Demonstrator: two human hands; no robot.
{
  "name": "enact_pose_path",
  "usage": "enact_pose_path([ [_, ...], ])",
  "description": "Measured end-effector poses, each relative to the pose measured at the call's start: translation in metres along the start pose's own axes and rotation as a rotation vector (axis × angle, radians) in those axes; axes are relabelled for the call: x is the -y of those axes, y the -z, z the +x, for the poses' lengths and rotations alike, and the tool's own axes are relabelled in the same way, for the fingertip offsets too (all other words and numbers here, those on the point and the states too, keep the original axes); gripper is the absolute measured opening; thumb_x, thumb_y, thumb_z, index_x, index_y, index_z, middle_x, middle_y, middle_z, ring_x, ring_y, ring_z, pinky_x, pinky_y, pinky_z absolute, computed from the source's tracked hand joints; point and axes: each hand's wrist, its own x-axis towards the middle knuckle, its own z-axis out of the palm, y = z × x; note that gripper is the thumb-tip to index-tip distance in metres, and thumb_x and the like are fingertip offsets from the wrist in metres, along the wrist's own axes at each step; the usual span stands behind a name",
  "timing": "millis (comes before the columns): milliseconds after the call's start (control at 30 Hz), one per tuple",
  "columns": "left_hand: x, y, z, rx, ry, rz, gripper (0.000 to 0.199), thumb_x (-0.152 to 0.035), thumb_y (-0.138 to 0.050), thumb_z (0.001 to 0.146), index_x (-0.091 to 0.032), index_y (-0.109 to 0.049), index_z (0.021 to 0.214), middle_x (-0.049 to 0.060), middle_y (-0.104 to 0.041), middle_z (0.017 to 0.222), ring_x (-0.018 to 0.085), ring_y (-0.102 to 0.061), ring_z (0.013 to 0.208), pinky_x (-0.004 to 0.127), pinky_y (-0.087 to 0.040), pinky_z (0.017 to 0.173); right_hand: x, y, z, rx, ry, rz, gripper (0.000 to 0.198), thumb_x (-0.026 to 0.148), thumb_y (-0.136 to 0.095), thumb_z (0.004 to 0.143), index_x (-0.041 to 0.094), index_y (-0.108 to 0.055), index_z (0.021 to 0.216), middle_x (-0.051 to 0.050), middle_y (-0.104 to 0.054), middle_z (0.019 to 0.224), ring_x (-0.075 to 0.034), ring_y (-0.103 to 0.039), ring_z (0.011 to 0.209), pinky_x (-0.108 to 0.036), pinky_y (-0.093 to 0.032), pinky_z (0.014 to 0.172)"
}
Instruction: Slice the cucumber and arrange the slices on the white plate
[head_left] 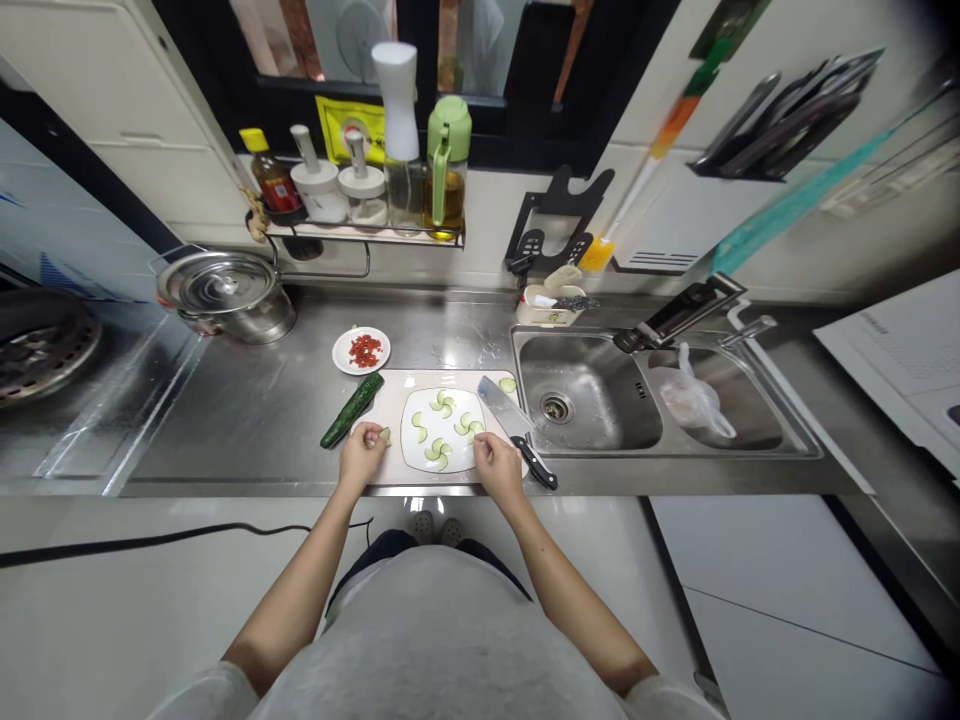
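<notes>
A white square plate (411, 462) with a dark rim lies on a pale cutting board (394, 385). On it, thin cucumber slices (439, 455) form several small pinwheels, with a smaller group at the left. My left hand (362, 455), left of the plate, pinches a few cucumber slices (385, 436). At the plate's right edge is my right hand (497, 465), its fingers closed together near a pinwheel; what they hold, if anything, is hidden. A kitchen knife (534, 462) rests on the board's right side, its black handle past the edge. The whole cucumber (352, 410) lies to the left.
Behind the board stands a small plate of chopped red pieces (365, 350). A lidded steel pot (255, 310) is at the back left. To the right is a double sink (600, 435) with a plastic bag (694, 395) in one basin. Condiment bottles fill a wall rack (352, 232).
</notes>
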Motion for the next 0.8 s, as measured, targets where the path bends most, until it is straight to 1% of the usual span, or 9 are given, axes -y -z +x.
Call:
enact_pose_path([
  [100, -0.012, 0.001, -0.003, 0.041, 0.025, -0.284, 0.033, -0.04, -0.07, 0.063, -0.018, -0.061, 0.085, -0.002, -0.057, 0.067, 0.011, -0.051, 0.062, 0.023, -0.039, 0.062, 0.002, 0.0, 0.002, -0.002, 0.018, 0.067, 0.028, 0.032, -0.044, 0.087, 0.018, -0.069, 0.091, -0.002, -0.063, 0.071, -0.017, -0.057, 0.07, -0.026, -0.036, 0.068],
  [200, -0.031, 0.004, -0.012, 0.151, 0.075, -0.51, 0.041, -0.042, -0.076, 0.056, -0.016, -0.062, 0.085, -0.002, -0.058, 0.066, 0.01, -0.053, 0.062, 0.022, -0.039, 0.062, 0.01, -0.001, 0.005, 0.002, 0.026, 0.16, 0.027, 0.033, -0.046, 0.087, 0.019, -0.069, 0.092, -0.002, -0.062, 0.071, -0.017, -0.057, 0.071, -0.026, -0.039, 0.068],
  [367, -0.063, 0.009, -0.027, 0.386, 0.108, -0.679, 0.04, -0.036, -0.08, 0.058, -0.016, -0.065, 0.09, -0.003, -0.059, 0.066, 0.006, -0.046, 0.055, 0.019, -0.032, 0.054, 0.038, -0.004, 0.012, 0.079, 0.097, 0.376, 0.027, 0.036, -0.056, 0.083, 0.02, -0.068, 0.102, -0.003, -0.065, 0.085, -0.017, -0.057, 0.077, -0.027, -0.044, 0.07],
  [433, -0.072, 0.009, -0.031, 0.447, 0.093, -0.704, 0.038, -0.034, -0.08, 0.059, -0.016, -0.065, 0.089, -0.004, -0.059, 0.067, 0.006, -0.046, 0.056, 0.019, -0.034, 0.055, 0.049, -0.006, 0.014, 0.145, 0.127, 0.45, 0.028, 0.037, -0.059, 0.081, 0.021, -0.067, 0.103, -0.004, -0.066, 0.09, -0.017, -0.058, 0.08, -0.027, -0.045, 0.07],
  [500, -0.079, 0.008, -0.034, 0.485, 0.07, -0.71, 0.036, -0.033, -0.08, 0.06, -0.016, -0.065, 0.088, -0.003, -0.06, 0.07, 0.008, -0.051, 0.061, 0.02, -0.038, 0.061, 0.057, -0.008, 0.015, 0.2, 0.144, 0.489, 0.025, 0.037, -0.06, 0.081, 0.021, -0.068, 0.098, -0.003, -0.067, 0.088, -0.016, -0.058, 0.08, -0.027, -0.045, 0.07],
  [600, -0.086, 0.005, -0.038, 0.483, 0.025, -0.695, 0.036, -0.034, -0.08, 0.061, -0.017, -0.064, 0.088, -0.001, -0.062, 0.073, 0.01, -0.056, 0.069, 0.022, -0.042, 0.068, 0.064, -0.012, 0.015, 0.223, 0.138, 0.511, 0.018, 0.036, -0.059, 0.083, 0.02, -0.067, 0.082, -0.001, -0.066, 0.078, -0.015, -0.058, 0.075, -0.026, -0.045, 0.069],
  [667, -0.088, 0.003, -0.04, 0.438, -0.005, -0.669, 0.037, -0.036, -0.08, 0.061, -0.017, -0.064, 0.088, -0.001, -0.061, 0.073, 0.01, -0.055, 0.07, 0.021, -0.042, 0.068, 0.064, -0.012, 0.014, 0.217, 0.126, 0.535, 0.018, 0.034, -0.058, 0.083, 0.019, -0.065, 0.076, 0.0, -0.065, 0.073, -0.014, -0.057, 0.071, -0.025, -0.044, 0.068],
  [733, -0.088, 0.002, -0.042, 0.378, 0.009, -0.638, 0.038, -0.04, -0.079, 0.063, -0.016, -0.064, 0.089, -0.003, -0.058, 0.067, 0.008, -0.051, 0.061, 0.019, -0.039, 0.059, 0.062, -0.01, 0.014, 0.209, 0.122, 0.562, 0.019, 0.035, -0.058, 0.084, 0.019, -0.064, 0.075, 0.0, -0.065, 0.073, -0.014, -0.057, 0.071, -0.025, -0.044, 0.067],
  [800, -0.088, 0.001, -0.044, 0.36, 0.095, -0.628, 0.04, -0.047, -0.075, 0.067, -0.016, -0.063, 0.09, -0.005, -0.054, 0.059, 0.005, -0.041, 0.049, 0.018, -0.029, 0.048, 0.061, -0.007, 0.015, 0.195, 0.131, 0.569, 0.021, 0.037, -0.058, 0.084, 0.02, -0.065, 0.076, 0.0, -0.065, 0.074, -0.015, -0.058, 0.073, -0.026, -0.044, 0.068],
])
